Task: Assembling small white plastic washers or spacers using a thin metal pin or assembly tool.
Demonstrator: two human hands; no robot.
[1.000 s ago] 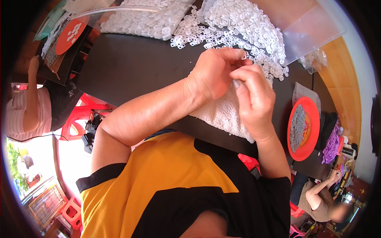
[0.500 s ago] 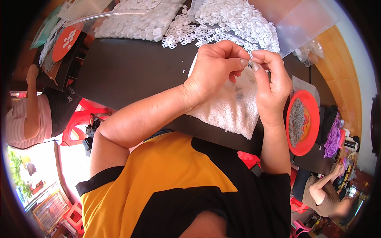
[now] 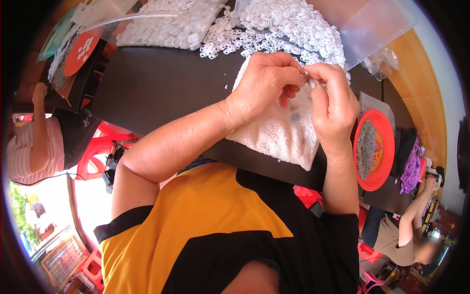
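My left hand [image 3: 271,81] and my right hand [image 3: 335,100] meet fingertip to fingertip above a white towel [image 3: 289,134] on the dark table. Both are closed in a pinch, thumb against forefinger. A tiny whitish bit shows between the fingertips; the fingers cover most of it, so its shape cannot be made out. Just beyond my hands, a heap of small white plastic pieces with holes [image 3: 293,24] spreads over the table. The towel has a few grey smudges and lies under both hands.
A clear bag of white pieces [image 3: 166,27] lies at the back left, a clear plastic bin [image 3: 372,29] at the back right. To the right is a red basin [image 3: 390,147] holding small grey parts [image 3: 365,152]. Co-workers sit at far left [image 3: 36,142] and far right [image 3: 396,235].
My hands have shifted slightly, their fingertips still together and now more curled over the whitish bit. The co-worker at the right has stretched their arms farther forward.
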